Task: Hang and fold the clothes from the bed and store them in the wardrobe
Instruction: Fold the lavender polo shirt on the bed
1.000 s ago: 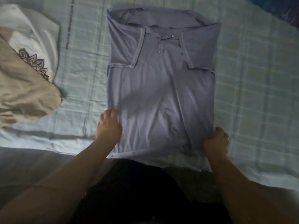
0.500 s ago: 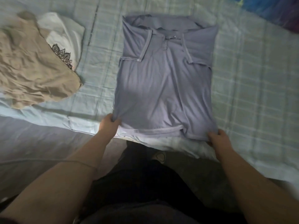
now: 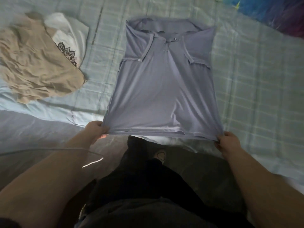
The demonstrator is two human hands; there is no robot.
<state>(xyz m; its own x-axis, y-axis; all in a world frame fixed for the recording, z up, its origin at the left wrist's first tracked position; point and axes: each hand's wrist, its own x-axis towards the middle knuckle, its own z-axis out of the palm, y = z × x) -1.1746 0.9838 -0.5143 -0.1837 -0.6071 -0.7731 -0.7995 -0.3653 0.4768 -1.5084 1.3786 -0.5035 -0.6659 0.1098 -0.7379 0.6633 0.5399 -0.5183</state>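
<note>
A lavender polo shirt (image 3: 164, 89) lies face up on the bed with both sleeves folded in over its chest and the collar at the far end. My left hand (image 3: 95, 130) pinches the shirt's lower left hem corner. My right hand (image 3: 227, 142) grips the lower right hem corner. The hem is lifted off the mattress and stretched taut between the two hands, near the bed's front edge.
A crumpled beige garment (image 3: 34, 66) lies at the left, partly over a white garment (image 3: 72, 35) with a dark mandala print. The checked pale-green sheet (image 3: 255, 79) covers the bed. A blue and purple cloth (image 3: 276, 12) sits at the far right corner. My dark trousers and foot show below.
Both hands have closed on the hem corners and raised the hem off the bed, pulling it toward me. The view has shifted, so the beige and white garments appear further right.
</note>
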